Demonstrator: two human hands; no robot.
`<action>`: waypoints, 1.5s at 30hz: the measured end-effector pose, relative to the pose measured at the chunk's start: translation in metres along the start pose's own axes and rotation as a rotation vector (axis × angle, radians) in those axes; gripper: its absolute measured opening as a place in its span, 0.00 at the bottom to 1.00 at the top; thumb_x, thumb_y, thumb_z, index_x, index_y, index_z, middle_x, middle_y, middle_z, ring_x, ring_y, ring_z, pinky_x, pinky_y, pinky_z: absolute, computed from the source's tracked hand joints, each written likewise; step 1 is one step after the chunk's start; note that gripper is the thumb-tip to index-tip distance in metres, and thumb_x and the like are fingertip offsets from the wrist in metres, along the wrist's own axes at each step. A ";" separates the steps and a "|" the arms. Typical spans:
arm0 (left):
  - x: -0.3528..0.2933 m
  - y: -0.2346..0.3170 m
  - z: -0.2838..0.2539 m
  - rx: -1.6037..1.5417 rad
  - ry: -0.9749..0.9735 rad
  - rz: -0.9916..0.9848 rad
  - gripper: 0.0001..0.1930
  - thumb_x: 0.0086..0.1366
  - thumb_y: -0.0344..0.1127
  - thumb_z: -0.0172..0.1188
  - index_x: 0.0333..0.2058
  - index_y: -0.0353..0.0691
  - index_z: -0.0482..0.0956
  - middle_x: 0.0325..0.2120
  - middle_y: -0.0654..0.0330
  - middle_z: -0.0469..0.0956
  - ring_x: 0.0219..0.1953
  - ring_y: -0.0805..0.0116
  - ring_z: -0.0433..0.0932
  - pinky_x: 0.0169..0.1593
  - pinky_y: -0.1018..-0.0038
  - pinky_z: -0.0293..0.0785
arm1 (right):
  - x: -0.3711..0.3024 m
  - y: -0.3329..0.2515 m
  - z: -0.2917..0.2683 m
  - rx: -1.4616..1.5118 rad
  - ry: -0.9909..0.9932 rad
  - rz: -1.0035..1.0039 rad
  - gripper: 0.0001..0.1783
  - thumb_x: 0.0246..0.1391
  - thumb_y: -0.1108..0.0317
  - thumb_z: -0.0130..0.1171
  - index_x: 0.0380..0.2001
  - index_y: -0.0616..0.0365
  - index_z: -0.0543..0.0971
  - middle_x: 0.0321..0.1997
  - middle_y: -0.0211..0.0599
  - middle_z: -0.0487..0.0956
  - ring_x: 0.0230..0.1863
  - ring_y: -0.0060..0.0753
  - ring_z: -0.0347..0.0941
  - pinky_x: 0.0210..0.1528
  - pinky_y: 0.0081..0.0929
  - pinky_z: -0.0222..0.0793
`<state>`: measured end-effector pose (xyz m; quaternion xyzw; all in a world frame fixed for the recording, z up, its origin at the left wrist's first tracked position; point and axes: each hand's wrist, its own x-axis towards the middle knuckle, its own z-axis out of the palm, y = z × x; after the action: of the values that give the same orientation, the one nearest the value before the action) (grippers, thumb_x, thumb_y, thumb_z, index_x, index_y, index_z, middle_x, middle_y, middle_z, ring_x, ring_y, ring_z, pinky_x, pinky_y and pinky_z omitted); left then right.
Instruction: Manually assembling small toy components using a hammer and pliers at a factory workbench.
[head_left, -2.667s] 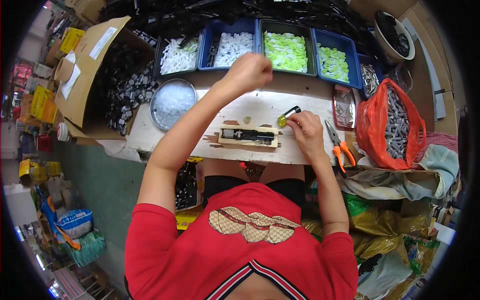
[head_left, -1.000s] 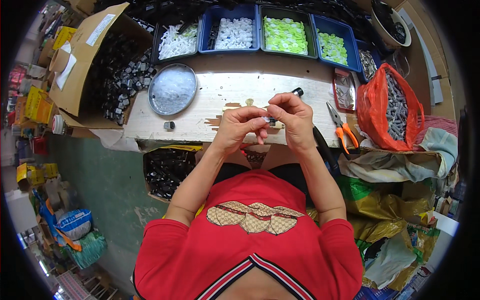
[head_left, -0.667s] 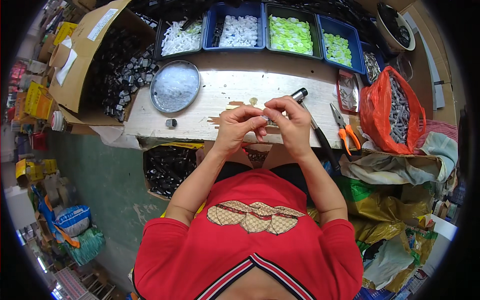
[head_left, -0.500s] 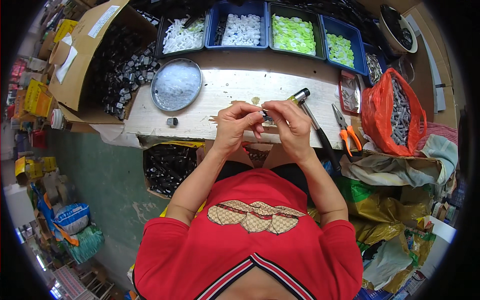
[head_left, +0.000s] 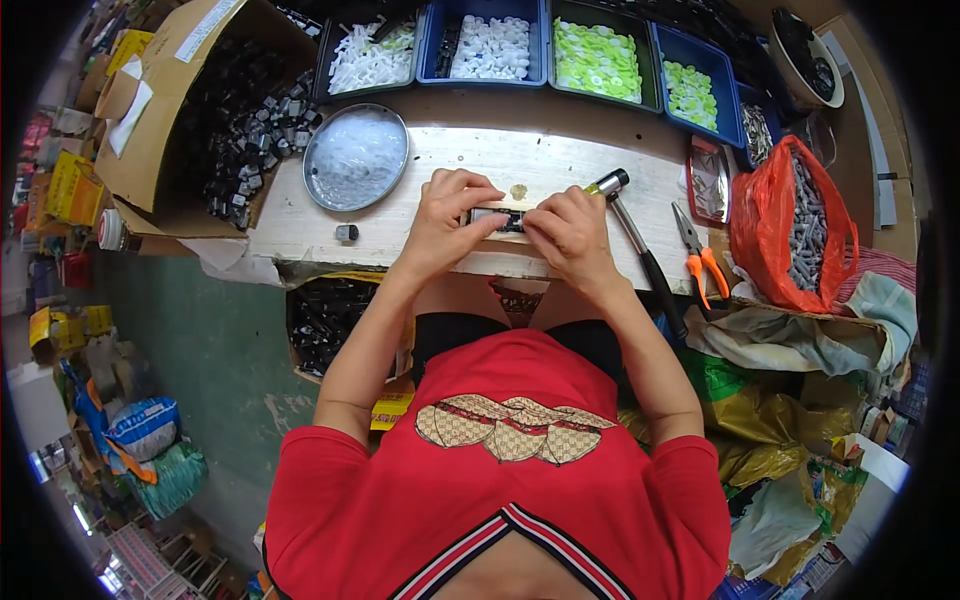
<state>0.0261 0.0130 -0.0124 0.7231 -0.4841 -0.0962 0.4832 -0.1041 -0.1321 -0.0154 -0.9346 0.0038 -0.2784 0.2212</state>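
Observation:
Near the bench's front edge, a small dark, narrow part (head_left: 512, 221) with shiny bits lies between my two hands. My left hand (head_left: 447, 222) is closed on its left end, thumb along the near side. At the right end my right hand (head_left: 574, 236) has its fingertips pinched together on the same part. My fingers hide much of it, so its exact kind cannot be made out. A hammer (head_left: 640, 238) with a black handle lies just right of my right hand. Left of my left hand, a small black-and-grey block (head_left: 346, 232) sits alone on the bench.
A round metal dish (head_left: 312, 180) holds something clear. Bins of white parts (head_left: 490, 50) and green-white parts (head_left: 598, 60) line the back. At right are orange-handled pliers (head_left: 700, 258) and a red bag (head_left: 745, 235) of grey pieces; at left, a carton (head_left: 165, 130) of black parts.
My hands have come down toward the bench and spread slightly apart, with the dark part now lying level between them. Before, they were raised with fingertips close together around a small piece.

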 end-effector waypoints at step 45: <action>0.291 0.046 0.207 0.737 -0.584 0.395 0.05 0.47 0.29 0.54 0.23 0.40 0.79 0.24 0.51 0.77 0.32 0.52 0.76 0.38 0.57 0.64 | -0.039 0.149 -0.123 -0.460 -0.126 0.699 0.07 0.43 0.76 0.46 0.27 0.65 0.72 0.30 0.54 0.72 0.30 0.55 0.72 0.32 0.45 0.69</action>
<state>0.0214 -0.3461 0.0128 0.6833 -0.7281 -0.0239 0.0495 -0.1840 -0.3121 -0.0062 -0.9173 0.3690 -0.1210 0.0879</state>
